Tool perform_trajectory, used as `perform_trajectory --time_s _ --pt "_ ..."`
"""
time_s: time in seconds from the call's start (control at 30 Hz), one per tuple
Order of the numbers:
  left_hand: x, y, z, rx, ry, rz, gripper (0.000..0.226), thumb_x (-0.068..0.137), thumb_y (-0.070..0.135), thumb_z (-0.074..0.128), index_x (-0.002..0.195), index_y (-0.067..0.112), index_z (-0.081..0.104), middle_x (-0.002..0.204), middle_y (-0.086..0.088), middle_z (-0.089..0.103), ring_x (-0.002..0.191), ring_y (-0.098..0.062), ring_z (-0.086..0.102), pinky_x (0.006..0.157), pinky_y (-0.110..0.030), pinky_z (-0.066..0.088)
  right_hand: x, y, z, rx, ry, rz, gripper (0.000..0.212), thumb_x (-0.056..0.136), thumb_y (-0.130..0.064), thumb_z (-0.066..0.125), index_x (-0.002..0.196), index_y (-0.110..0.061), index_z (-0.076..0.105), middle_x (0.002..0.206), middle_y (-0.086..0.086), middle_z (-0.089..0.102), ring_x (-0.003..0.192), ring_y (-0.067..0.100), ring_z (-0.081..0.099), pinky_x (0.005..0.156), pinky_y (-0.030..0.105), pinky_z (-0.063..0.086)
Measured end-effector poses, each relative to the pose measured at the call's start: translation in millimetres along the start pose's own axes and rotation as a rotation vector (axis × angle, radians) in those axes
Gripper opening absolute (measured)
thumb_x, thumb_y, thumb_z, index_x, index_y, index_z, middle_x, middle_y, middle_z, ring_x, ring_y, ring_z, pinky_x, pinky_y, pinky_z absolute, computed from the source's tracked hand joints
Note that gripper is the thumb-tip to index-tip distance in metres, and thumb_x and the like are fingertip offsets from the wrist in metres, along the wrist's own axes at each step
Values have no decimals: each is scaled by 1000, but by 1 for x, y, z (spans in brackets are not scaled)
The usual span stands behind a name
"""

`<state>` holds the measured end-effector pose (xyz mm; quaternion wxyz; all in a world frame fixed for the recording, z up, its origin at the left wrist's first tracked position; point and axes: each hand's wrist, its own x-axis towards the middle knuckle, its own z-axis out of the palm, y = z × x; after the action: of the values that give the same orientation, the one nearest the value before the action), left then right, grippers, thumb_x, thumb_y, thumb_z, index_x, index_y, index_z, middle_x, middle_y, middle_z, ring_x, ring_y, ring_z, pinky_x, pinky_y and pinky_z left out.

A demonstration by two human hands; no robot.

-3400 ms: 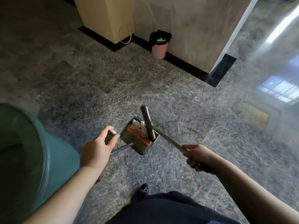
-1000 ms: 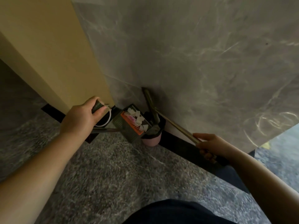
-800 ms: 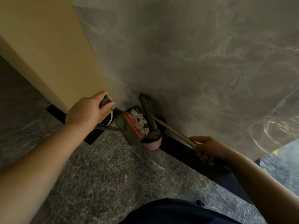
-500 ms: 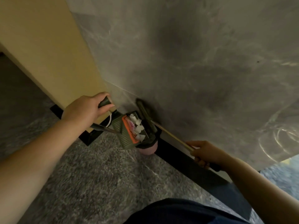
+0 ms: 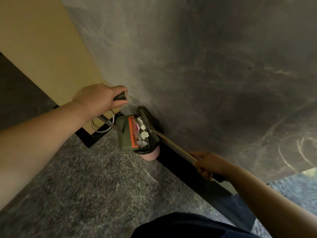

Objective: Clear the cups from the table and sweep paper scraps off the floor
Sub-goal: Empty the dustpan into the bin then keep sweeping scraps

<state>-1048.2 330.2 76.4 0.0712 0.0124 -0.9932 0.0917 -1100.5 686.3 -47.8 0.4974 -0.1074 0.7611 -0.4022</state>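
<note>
My left hand (image 5: 97, 98) grips the dark handle of a green dustpan (image 5: 126, 134) with an orange comb strip. The pan is tipped steeply over a pink bin (image 5: 151, 154) lined with a black bag, at the foot of the wall. Several white paper scraps (image 5: 143, 133) lie at the pan's mouth, above the bin opening. My right hand (image 5: 208, 164) holds the metal shaft of a broom (image 5: 173, 146). Its dark head (image 5: 145, 117) lies against the open side of the pan, next to the scraps.
A grey marble wall (image 5: 205, 66) with a black skirting (image 5: 188, 170) stands right behind the bin. To the left is a yellow cabinet (image 5: 42, 40) with a white cable loop (image 5: 101, 126) at its base. The floor (image 5: 85, 186) is grey speckled stone.
I walked up to the bin by the wall. Over the last second the dustpan has tilted further onto its side above the bin, and the scraps have slid toward its mouth.
</note>
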Motion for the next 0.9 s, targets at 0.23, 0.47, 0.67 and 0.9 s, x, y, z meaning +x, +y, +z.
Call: perform_trajectory --time_s 0.23,0.47,0.67,0.9 --pt "28 19 10 134 -94 171 67 81 69 27 130 28 50 65 5 48 57 -22 52 47 -26 36 2 12 -15 22 -25 13 53 97 0 41 144 -25 41 59 7 43 42 9 39 36 19 34" --pt "44 36 11 160 -134 229 80 73 76 11 130 33 46 70 4 52 62 -22 54 49 -27 39 1 21 -20 16 -8 14 53 96 0 43 143 -26 43 60 6 44 43 9 40 37 19 35" --pt "54 37 16 275 -119 275 73 79 74 13 133 34 42 75 2 61 57 -18 50 43 -23 31 -1 30 -23 7 2 3 54 95 -1 44 141 -28 44 59 5 45 40 8 41 36 19 35" --pt "52 53 21 244 -185 276 55 90 65 29 130 30 43 69 6 48 61 -19 52 49 -27 40 6 34 -14 21 1 -9 57 94 0 43 141 -31 43 58 6 45 35 7 40 33 19 34"
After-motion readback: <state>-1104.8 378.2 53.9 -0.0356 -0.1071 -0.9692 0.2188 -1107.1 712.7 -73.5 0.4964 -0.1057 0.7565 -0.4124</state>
